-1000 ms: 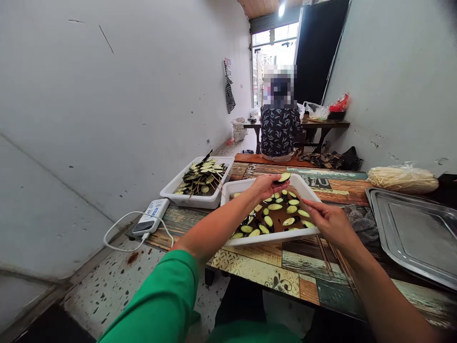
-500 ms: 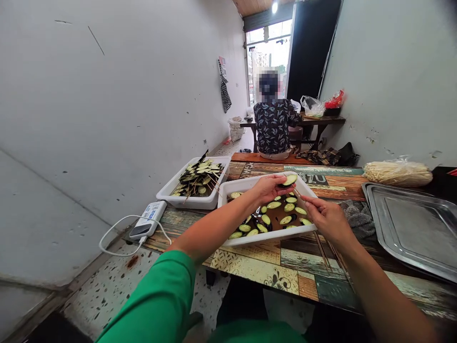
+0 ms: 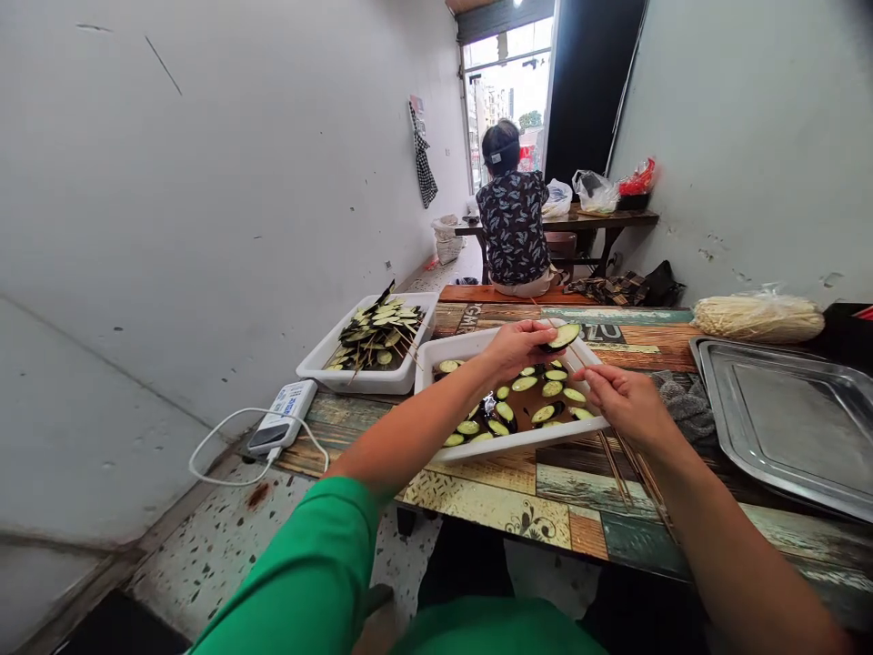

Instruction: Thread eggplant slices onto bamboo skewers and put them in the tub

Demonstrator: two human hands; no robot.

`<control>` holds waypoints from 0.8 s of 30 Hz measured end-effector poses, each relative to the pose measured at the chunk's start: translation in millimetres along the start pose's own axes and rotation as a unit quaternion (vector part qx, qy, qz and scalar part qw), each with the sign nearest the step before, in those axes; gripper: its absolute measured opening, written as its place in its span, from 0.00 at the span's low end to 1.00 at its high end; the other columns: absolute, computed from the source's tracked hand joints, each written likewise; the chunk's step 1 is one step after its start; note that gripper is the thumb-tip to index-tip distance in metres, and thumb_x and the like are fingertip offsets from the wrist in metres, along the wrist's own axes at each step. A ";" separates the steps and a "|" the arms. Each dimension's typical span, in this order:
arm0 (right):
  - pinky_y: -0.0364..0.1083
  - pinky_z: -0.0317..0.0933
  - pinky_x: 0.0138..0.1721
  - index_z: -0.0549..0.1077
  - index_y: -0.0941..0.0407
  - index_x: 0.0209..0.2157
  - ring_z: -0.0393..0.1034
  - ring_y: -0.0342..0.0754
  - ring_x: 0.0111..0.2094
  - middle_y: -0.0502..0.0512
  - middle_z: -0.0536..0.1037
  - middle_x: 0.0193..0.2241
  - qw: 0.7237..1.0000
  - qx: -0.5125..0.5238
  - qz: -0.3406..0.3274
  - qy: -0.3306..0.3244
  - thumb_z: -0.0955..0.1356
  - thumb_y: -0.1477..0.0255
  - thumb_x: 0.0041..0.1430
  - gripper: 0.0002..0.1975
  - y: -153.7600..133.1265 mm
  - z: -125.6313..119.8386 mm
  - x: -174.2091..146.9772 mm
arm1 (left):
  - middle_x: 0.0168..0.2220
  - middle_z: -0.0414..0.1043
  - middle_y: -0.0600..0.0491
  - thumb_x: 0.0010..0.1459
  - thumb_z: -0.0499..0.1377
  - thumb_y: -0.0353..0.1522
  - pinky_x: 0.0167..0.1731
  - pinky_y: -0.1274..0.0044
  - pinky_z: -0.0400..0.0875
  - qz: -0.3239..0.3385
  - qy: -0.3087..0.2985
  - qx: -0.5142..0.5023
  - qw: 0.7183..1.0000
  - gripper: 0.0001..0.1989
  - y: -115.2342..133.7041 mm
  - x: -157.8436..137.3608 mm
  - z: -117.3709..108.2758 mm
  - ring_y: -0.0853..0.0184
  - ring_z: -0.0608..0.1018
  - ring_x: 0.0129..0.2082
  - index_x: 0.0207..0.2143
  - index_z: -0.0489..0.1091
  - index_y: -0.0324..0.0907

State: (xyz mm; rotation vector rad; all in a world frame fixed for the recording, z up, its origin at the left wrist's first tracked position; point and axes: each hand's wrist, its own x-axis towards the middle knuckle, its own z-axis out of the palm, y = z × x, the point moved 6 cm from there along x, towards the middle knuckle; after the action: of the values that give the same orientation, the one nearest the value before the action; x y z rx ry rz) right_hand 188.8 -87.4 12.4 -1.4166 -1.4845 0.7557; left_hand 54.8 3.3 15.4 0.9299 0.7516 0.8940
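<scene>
Gripping eggplant slice (image 3: 564, 337): left fingers (image 3: 536, 334). Pinching skewer (image 3: 571, 363): right fingers (image 3: 601, 375). Towel (image 3: 683, 400) between tub (image 3: 518, 444), metal tray (image 3: 797, 418).

Pale green eggplant slices (image 3: 525, 384) (blackish-skinned).

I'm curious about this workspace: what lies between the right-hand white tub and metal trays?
The head view shows a grey cloth; thin sticks lie nearer the camera.
</scene>
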 end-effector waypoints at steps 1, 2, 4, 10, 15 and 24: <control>0.40 0.48 0.16 0.76 0.62 0.31 0.53 0.39 0.15 0.45 0.61 0.12 1.000 -0.002 0.001 0.005 0.63 0.59 0.52 0.20 0.1 -0.6 0.1 | 0.25 0.71 0.52 0.49 0.64 0.26 0.35 0.74 0.72 0.006 -0.003 0.009 1.000 0.08 -1.1 -0.5 -0.6 0.72 0.75 0.26 0.25 0.66 0.35; 0.40 0.48 0.16 0.77 0.62 0.31 0.54 0.39 0.15 0.45 0.61 0.12 1.000 -0.005 0.002 0.008 0.63 0.59 0.52 0.20 0.6 -1.1 0.2 | 0.26 0.72 0.52 0.48 0.65 0.27 0.35 0.74 0.72 0.008 -0.010 0.026 1.000 0.08 -3.2 -1.0 0.1 0.72 0.75 0.26 0.25 0.66 0.35; 0.40 0.50 0.17 0.77 0.62 0.31 0.57 0.40 0.16 0.47 0.64 0.13 1.000 -0.010 -0.003 0.006 0.63 0.60 0.52 0.20 1.0 -1.2 1.0 | 0.26 0.72 0.52 0.46 0.67 0.30 0.34 0.75 0.71 0.001 -0.044 0.072 0.996 0.10 -9.4 -1.5 5.3 0.72 0.75 0.25 0.26 0.68 0.35; 0.40 0.45 0.16 0.74 0.60 0.30 0.52 0.38 0.14 0.46 0.62 0.13 0.999 0.003 -0.004 0.033 0.62 0.60 0.54 0.18 8.7 -5.4 3.6 | 0.27 0.73 0.50 0.55 0.59 0.38 0.34 0.76 0.68 0.088 -0.029 0.278 0.956 0.12 -7.8 10.4 3.9 0.71 0.73 0.26 0.27 0.73 0.37; 0.41 0.42 0.14 0.72 0.61 0.33 0.48 0.37 0.12 0.43 0.58 0.13 0.997 0.064 0.024 0.030 0.62 0.59 0.55 0.18 19.9 -5.4 3.7 | 0.23 0.72 0.50 0.46 0.64 0.34 0.36 0.77 0.63 0.140 0.077 0.589 0.792 0.07 -2.3 22.3 -30.3 0.64 0.73 0.31 0.20 0.74 0.40; 0.40 0.41 0.15 0.72 0.60 0.32 0.48 0.37 0.13 0.43 0.58 0.13 0.999 0.043 0.017 0.026 0.62 0.58 0.54 0.19 16.6 -5.8 1.9 | 0.18 0.67 0.51 0.38 0.67 0.36 0.34 0.77 0.62 0.072 0.010 0.629 0.774 0.11 -24.2 18.6 -32.6 0.62 0.73 0.32 0.14 0.69 0.42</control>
State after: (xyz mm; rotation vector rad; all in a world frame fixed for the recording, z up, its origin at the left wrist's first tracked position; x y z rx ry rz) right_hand 201.0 -83.9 0.1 -1.3888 -1.3761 0.7893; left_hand 42.7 23.4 -22.6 2.1827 1.3388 0.4233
